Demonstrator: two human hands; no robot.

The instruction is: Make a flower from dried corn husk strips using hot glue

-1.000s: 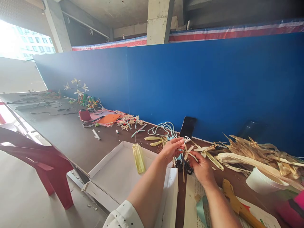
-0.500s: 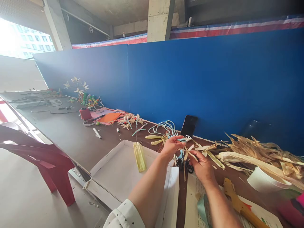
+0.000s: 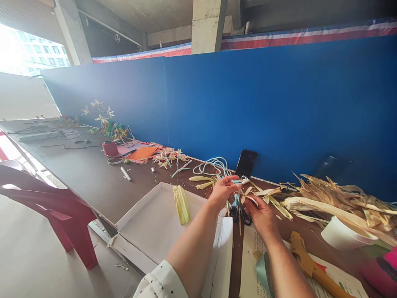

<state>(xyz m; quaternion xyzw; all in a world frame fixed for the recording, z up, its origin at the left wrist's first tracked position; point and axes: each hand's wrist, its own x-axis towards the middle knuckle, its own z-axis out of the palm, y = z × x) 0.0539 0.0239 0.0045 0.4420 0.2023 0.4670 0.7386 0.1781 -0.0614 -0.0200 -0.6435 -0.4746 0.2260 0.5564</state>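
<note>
A small pale corn-husk flower is held up between my two hands above the table. My left hand is closed, thumb and fingers pinched at the flower's left side, though the exact grip point is hard to see. On the other side, my right hand pinches one of its petals. Black-handled scissors lie on the table just below the flower. A black phone leans against the blue partition behind my hands. Beside my left forearm, a yellow-green piece of husk lies in a shallow white box.
Dried corn husks are heaped at the right, by a white tub. In front lies a yellow glue gun on printed paper. Light-blue cord, finished husk flowers and a red thread spool line the back. A blue partition bounds the table.
The right fingers have shifted slightly on the petal, and the flower has turned a little. Both hands stay in nearly the same place; the whole view has drifted slightly.
</note>
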